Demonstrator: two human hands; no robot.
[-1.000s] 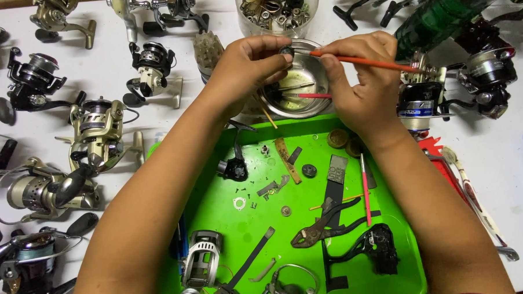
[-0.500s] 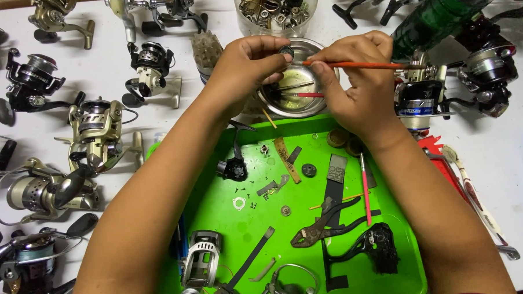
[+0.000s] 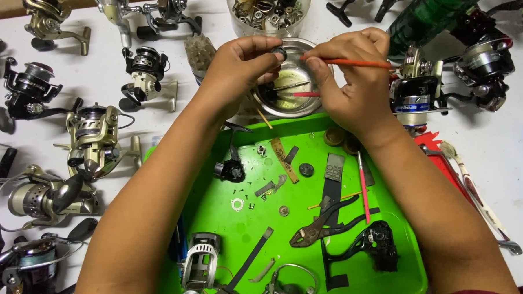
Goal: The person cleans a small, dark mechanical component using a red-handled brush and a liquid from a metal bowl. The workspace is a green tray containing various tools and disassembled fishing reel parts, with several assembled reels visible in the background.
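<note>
Little has shifted since the earlier frames: both hands hover over the metal bowl [image 3: 288, 85] as before, the brush tip now drawn a touch closer to the part.

Left hand [image 3: 241, 69] pinches a small dark ring [image 3: 279, 51] between thumb and fingertips, above the bowl's far rim. Right hand [image 3: 352, 80] grips an orange-handled brush [image 3: 357, 62] like a pen, bristle end pointing at the ring. A second red-handled brush [image 3: 303, 94] lies in the bowl, in yellowish liquid.

Risks, as judged:
- The ring is small and likely wet; a slip would drop it into the bowl or onto the crowded green tray [image 3: 218, 224] just below the wrists, among screws and washers, where it is easily lost.
- The bowl sits directly under both hands; a push from either palm could tip it and spill the liquid.
- The glass jar [image 3: 268, 13] of parts stands just beyond the fingers, and the green bottle [image 3: 431, 13] just past the right hand; a forward reach could knock either.

Room: fishing reels [image 3: 93, 135] crowd the counter outside the left forearm and beyond the right hand. Pliers [image 3: 322, 223] lie between the forearms. Free movement is mostly straight up.
</note>
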